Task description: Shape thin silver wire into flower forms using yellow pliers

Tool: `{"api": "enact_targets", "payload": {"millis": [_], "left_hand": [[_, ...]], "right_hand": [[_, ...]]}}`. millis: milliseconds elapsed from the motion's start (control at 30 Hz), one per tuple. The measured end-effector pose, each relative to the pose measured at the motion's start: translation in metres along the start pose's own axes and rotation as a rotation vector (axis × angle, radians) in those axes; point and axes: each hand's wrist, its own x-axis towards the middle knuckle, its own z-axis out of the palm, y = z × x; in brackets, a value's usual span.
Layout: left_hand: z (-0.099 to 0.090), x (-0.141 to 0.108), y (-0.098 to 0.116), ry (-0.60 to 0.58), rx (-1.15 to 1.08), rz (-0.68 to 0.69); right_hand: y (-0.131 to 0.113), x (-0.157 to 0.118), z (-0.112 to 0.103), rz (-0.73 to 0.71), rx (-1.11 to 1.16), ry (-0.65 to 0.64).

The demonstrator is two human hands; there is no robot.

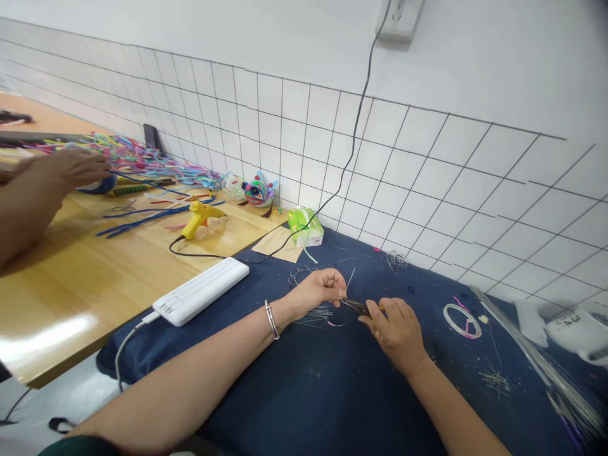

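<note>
So the person's got 2 hands meeting around the middle of the dark blue surface (327, 386). Left hand (320, 291) comes in over the near left edge, forearm slanting up and away, thumb and fingertips pinched on a thin wire (351, 277) that pokes up past them. Silver bangle (272, 320) on that wrist. Right hand (398, 332) reaches in from the near right, fingers wrapped around a pair of pliers (357, 307), nose aimed left right at the pinched fingertips. Can't tell if the tips are actually biting the wire.

Stuff around: loose straight wires (313, 316) lie just under the left hand, which partly blocks them. A white power bank (202, 291) sits along the left edge, by the wooden surface (118, 266). Toward the far left corner there's brown paper (275, 245) and a green tissue pack (306, 227), with a black cord (354, 136) hanging in front of the wall grid and crossing that pack. Wire tangle (396, 260) near the back edge; white ring (462, 321), wire clippings (496, 380) and a long wire bundle (522, 342) toward the right edge.

Over on the wood: yellow glue gun (196, 220) near its right edge, plus a co-worker's hand (71, 168), kinda blurry, over on the left.
</note>
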Motion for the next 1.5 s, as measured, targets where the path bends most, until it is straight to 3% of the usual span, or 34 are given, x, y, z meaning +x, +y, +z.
{"api": "enact_targets", "payload": {"millis": [400, 667, 833, 1067, 1500], "left_hand": [[0.006, -0.001, -0.003, 0.087, -0.041, 0.050], [0.001, 0.002, -0.002, 0.039, -0.081, -0.003], [0.000, 0.002, -0.004, 0.004, -0.065, -0.005], [0.002, 0.002, -0.004, 0.074, 0.033, 0.005], [0.001, 0.004, -0.011, 0.086, 0.002, -0.050]], "right_hand": [[-0.001, -0.001, 0.003, 0.074, 0.061, 0.017], [-0.005, -0.002, 0.009, 0.244, 0.301, 0.118], [-0.009, -0.004, 0.012, 0.307, 0.365, 0.110], [-0.009, -0.005, 0.012, 0.189, 0.256, 0.033], [-0.007, -0.007, 0.016, 0.171, 0.189, -0.017]]}}
